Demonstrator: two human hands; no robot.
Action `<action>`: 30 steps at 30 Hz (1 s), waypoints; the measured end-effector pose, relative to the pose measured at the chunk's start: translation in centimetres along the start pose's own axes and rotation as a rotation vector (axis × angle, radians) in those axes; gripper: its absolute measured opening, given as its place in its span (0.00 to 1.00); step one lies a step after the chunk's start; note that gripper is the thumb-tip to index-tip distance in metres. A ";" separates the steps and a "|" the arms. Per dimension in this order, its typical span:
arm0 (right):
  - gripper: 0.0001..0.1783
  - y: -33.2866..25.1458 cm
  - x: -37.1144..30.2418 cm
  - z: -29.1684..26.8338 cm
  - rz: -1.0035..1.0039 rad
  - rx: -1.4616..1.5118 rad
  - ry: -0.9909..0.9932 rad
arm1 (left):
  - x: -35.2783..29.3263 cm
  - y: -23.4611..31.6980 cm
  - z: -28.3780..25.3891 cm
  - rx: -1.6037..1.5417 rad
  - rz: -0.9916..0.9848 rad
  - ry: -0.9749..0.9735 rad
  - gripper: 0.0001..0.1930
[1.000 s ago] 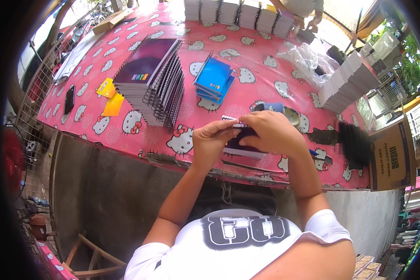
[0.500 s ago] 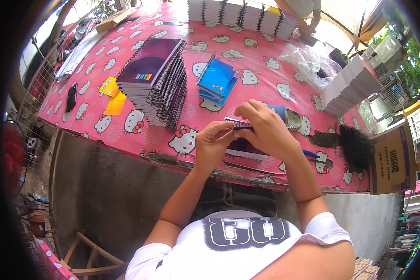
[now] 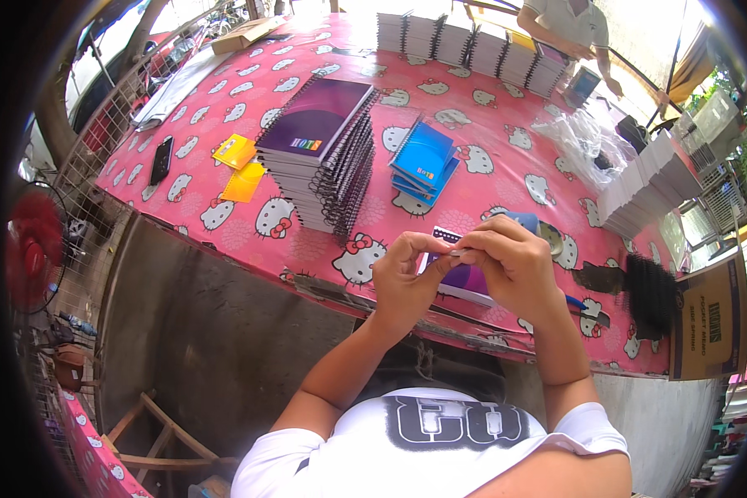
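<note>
In front of me, near the table's front edge, lies a notebook with a purple cover and a row of punched holes along its far side. My left hand is over its left part, thumb and fingers pinched together. From the right, my right hand meets it, also pinching. The fingertips of both hands touch around something small and pale, too hidden to name. Just beyond my right hand are a blue rounded item and a blue-handled tool, partly covered.
A tall stack of purple spiral notebooks stands left of centre, beside small blue notebooks and yellow ones. A phone lies at left. Black wire spirals and a cardboard box sit right. Across the table stands another person.
My hands have come off the dark strip at the notebook's far edge and now meet fingertip to fingertip above the cover, more of which shows. The whole view has shifted a little.
</note>
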State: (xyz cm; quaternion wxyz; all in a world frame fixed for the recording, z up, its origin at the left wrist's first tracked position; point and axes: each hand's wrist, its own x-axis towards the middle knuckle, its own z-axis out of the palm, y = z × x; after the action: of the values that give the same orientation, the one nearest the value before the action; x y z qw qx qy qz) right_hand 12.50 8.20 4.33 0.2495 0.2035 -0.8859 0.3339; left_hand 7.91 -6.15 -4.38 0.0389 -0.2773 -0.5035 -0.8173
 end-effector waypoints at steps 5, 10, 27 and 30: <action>0.11 -3.3 3.7 -0.6 -0.080 -0.070 -0.131 | 1.8 4.5 -2.9 0.204 0.157 -0.022 0.13; 0.14 0.3 13.8 -0.4 0.099 0.786 0.299 | 8.3 9.5 -8.4 0.408 0.557 0.610 0.30; 0.16 -0.6 12.5 0.8 -0.186 0.053 0.578 | 7.3 12.3 -11.2 0.285 0.753 0.548 0.14; 0.16 -6.3 7.5 -5.8 -0.483 0.166 0.344 | 4.2 17.5 -9.7 0.336 1.073 0.354 0.14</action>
State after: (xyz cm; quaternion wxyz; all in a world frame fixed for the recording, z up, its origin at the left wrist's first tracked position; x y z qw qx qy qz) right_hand 11.61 6.42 15.57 0.4505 0.3682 -0.7265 0.3657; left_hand 6.32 -22.00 8.41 0.5740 -0.3429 -0.4011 -0.6262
